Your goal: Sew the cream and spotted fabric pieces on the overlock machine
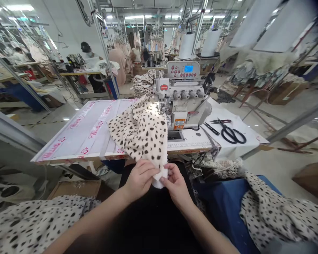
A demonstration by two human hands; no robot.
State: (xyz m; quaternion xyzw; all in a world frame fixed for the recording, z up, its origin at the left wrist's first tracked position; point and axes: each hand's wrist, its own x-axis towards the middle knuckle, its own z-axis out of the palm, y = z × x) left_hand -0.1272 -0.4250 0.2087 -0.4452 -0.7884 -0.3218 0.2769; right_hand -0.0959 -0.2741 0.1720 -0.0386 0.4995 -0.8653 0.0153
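A cream fabric piece with black spots [145, 130] runs from the overlock sewing machine [184, 95] down over the table's front edge towards my lap. Its far part lies at the lit needle area. My left hand [141, 177] is closed on the fabric's lower end from the left, fingers laid across it. From the right, my right hand [177, 181] pinches the same end between thumb and fingers. A plain white, fluffy part of the cloth shows between both hands.
Black scissors [231, 134] and thread snips [211, 128] lie right of the machine. More spotted fabric is heaped behind the machine, at lower left [37, 222] and over a blue bin [225, 211] at right. Thread cones [187, 46] stand above. A person sits at another table, far left.
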